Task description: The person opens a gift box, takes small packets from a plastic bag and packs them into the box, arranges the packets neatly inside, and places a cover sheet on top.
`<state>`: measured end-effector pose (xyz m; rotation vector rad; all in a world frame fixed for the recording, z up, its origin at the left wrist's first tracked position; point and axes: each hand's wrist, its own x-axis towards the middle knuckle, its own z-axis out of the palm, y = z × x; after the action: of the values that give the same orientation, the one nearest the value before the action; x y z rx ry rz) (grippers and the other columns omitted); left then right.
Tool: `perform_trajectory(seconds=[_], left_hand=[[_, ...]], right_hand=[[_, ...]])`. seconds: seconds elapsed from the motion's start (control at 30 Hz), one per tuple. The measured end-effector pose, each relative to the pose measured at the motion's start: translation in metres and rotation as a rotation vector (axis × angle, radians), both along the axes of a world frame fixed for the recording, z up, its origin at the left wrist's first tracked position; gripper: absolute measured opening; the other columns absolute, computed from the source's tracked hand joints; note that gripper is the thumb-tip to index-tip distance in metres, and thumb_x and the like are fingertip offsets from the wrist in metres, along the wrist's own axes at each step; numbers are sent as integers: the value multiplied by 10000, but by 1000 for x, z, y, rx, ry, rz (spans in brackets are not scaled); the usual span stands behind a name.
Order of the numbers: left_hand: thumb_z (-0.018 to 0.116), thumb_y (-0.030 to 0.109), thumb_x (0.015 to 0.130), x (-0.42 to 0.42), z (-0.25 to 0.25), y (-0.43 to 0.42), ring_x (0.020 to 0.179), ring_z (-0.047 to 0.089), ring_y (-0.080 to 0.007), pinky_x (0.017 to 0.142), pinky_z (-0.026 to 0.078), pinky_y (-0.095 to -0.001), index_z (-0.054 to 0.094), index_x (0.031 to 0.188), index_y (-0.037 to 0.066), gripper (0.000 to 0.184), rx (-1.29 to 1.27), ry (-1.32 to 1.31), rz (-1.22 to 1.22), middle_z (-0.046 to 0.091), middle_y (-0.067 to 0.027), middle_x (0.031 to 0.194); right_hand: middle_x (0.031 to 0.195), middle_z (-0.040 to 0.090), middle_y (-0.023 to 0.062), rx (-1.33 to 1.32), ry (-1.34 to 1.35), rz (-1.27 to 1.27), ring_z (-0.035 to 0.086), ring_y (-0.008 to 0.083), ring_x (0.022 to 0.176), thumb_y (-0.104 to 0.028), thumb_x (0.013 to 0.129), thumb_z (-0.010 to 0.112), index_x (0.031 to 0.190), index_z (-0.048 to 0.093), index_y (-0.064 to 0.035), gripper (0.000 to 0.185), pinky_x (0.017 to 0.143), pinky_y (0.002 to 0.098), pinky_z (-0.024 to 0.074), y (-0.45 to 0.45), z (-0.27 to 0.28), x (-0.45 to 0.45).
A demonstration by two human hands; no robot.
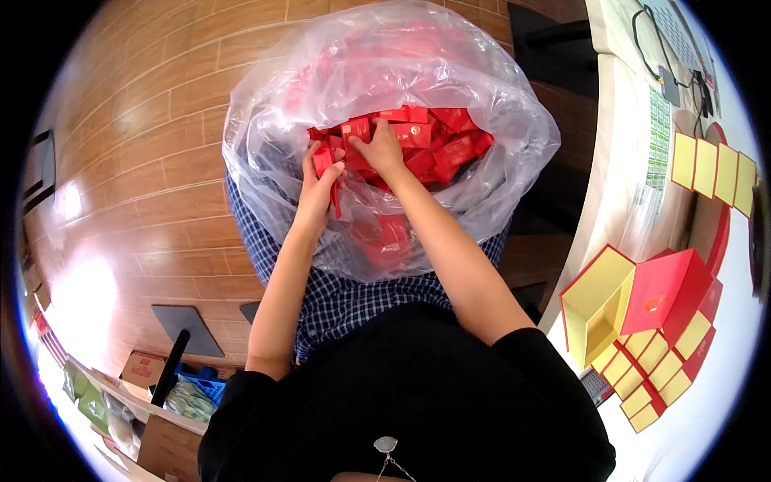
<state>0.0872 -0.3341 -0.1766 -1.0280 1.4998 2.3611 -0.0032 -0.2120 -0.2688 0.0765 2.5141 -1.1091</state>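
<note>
A large clear plastic bag (514, 145) rests against my lap, its mouth open, filled with small red packets (458, 153) printed with gold marks. At the left side of the opening, my left hand (316, 186) has its fingers closed around a red packet (323, 161). My right hand (380, 149) reaches into the mouth of the bag, thumb and fingers on another red packet (355, 128). Some of its fingertips are hidden among the pile. More red shows through the cloudy plastic at the back and front.
To the right, a white table (618, 104) carries an open red and gold box (598, 305), several small yellow-and-red boxes (642, 361) and a cable (642, 40). On the left, a dark stand base (187, 329) sits on the wood-look floor (152, 201) near a blue crate (205, 386) and cardboard boxes (169, 446).
</note>
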Motion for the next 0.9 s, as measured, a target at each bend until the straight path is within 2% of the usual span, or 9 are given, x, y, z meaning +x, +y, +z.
perform_trajectory(seconds=[0.07,0.23,0.4,0.5,0.53,0.6,0.63,0.77,0.9], left_hand=[[586,165,894,4,6,-1,878,554,-139,755,468,-277,234,1429,63,648,127,-21,30,566,-82,1187],[519,269,942,0,3,-4,870,576,-150,725,496,-280,326,1340,66,487,164,2,23,585,-95,1179],[478,405,962,-5,8,-1,905,604,-179,742,511,-308,383,1313,49,509,368,-74,-13,607,-116,1169],[468,467,956,-8,10,-1,894,630,-188,760,512,-314,514,1251,58,506,590,-164,-49,644,-84,1103],[468,467,956,-8,12,0,894,630,-188,760,512,-314,514,1251,58,506,596,-162,-51,644,-84,1103],[484,491,944,-8,15,0,954,623,-196,803,509,-327,508,1265,71,529,729,-322,-44,636,-91,1120],[524,449,939,-4,6,-4,1050,599,-192,881,494,-343,487,1286,73,513,828,-259,-63,614,-93,1162],[586,311,933,-3,9,6,1139,564,-209,956,468,-366,439,1307,54,478,567,-216,-89,578,-87,1219],[613,258,922,3,4,7,1091,578,-189,889,494,-345,429,1278,45,454,483,-161,-44,574,-85,1162]], right_hand=[[1226,525,233,142,-127,133,554,405,1095,-339,732,764,1209,437,-13,664,870,470,481,-11,8,-4],[1072,613,222,138,-152,131,600,395,1015,-299,764,729,1167,472,-8,559,856,465,485,-11,7,0],[1073,647,173,-397,12,-28,615,370,1008,-104,819,635,1150,551,-6,355,892,450,480,26,45,17],[1204,598,181,-555,138,143,553,352,1148,34,790,563,1252,534,-46,470,1000,446,416,46,83,30],[1204,598,181,-548,140,143,553,352,1148,34,790,563,1252,534,-46,470,1000,446,416,47,92,34],[1359,492,163,-168,469,598,409,318,1311,96,740,535,1291,536,-79,577,1096,464,298,45,105,41],[1438,393,170,-71,430,665,305,312,1372,73,733,537,1346,492,-101,639,1120,487,236,43,100,46],[1405,400,227,323,493,739,375,347,1312,-42,767,564,1385,413,-70,637,1088,471,294,40,89,35],[1337,465,216,49,88,354,458,366,1224,-97,780,603,1354,420,-38,605,1035,452,364,33,23,23]])
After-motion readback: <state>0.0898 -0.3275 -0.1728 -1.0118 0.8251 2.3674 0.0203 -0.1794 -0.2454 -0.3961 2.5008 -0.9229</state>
